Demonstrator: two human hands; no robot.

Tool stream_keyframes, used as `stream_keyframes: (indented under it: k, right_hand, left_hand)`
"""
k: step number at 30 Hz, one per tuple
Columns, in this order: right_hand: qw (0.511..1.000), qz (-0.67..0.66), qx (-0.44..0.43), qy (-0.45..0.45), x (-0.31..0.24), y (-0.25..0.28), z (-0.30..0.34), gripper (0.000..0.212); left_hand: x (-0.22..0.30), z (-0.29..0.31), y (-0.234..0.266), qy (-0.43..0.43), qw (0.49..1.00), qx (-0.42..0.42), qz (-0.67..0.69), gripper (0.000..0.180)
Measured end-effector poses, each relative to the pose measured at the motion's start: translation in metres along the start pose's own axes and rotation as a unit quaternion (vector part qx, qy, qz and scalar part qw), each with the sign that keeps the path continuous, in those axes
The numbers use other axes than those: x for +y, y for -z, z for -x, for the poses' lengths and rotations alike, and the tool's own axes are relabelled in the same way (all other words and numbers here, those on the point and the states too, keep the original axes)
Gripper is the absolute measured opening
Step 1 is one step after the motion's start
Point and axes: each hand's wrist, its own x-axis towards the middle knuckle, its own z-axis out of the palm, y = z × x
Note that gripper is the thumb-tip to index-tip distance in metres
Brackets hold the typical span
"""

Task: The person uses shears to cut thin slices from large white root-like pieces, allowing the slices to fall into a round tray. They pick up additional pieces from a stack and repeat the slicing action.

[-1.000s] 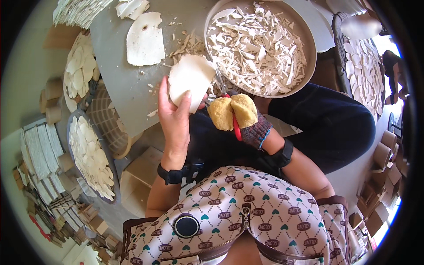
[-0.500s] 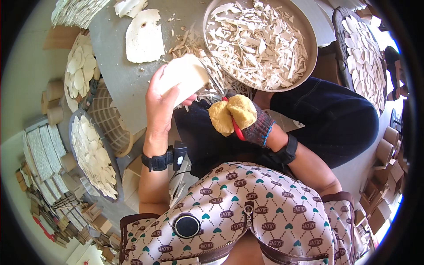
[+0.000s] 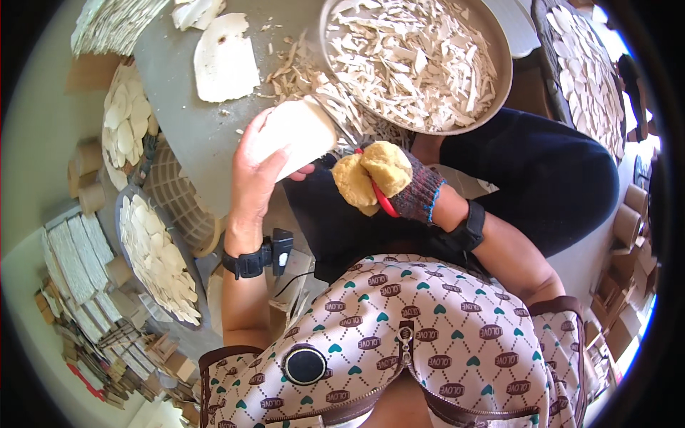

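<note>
The round tray [image 3: 457, 132], filled with pale chips [image 3: 414, 60], is the landmark here. The sheet [image 3: 303, 135], flat and cream white, is in the air to the left of the round tray and nearer to the person. The left hand [image 3: 258, 162] is bare and pinches this sheet: the thumb lies on its upper face, and the other fingers are partly hidden below it. The right hand [image 3: 415, 191], in a dark knitted glove, is just below the near rim of the round tray and holds the scissors [image 3: 386, 202] with red handles. Yellow padding [image 3: 389, 167] covers these handles and hides most of the right fingers, so I cannot tell how tightly they are closed. The blades reach the right edge of the sheet, near the round tray; I cannot tell how wide they are open. To the left of the round tray, loose scraps [image 3: 291, 68] lie on the grey table [image 3: 168, 93], and farther left lies a flat pale piece [image 3: 227, 64] with a dark spot. Well to the right of the round tray, many pale discs [image 3: 581, 64] are spread out.
</note>
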Motion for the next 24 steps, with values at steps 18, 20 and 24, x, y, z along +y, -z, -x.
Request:
stream_keyframes:
  k: [18, 20, 24]
  right_hand:
    - [0.937, -0.342, 0.063, -0.045, 0.004, 0.0, 0.017, 0.028]
    - [0.893, -0.437, 0.07, -0.079, 0.017, -0.003, 0.02, 0.03]
    - [0.927, -0.373, 0.016, -0.025, 0.021, -0.007, 0.016, 0.031]
  left_hand:
    - [0.009, 0.016, 0.027, -0.042, 0.994, -0.021, 0.103, 0.02]
    - [-0.002, 0.015, 0.019, -0.049, 0.996, 0.013, 0.08, 0.025]
    - [-0.005, 0.012, -0.006, -0.088, 0.994, 0.057, 0.03, 0.046]
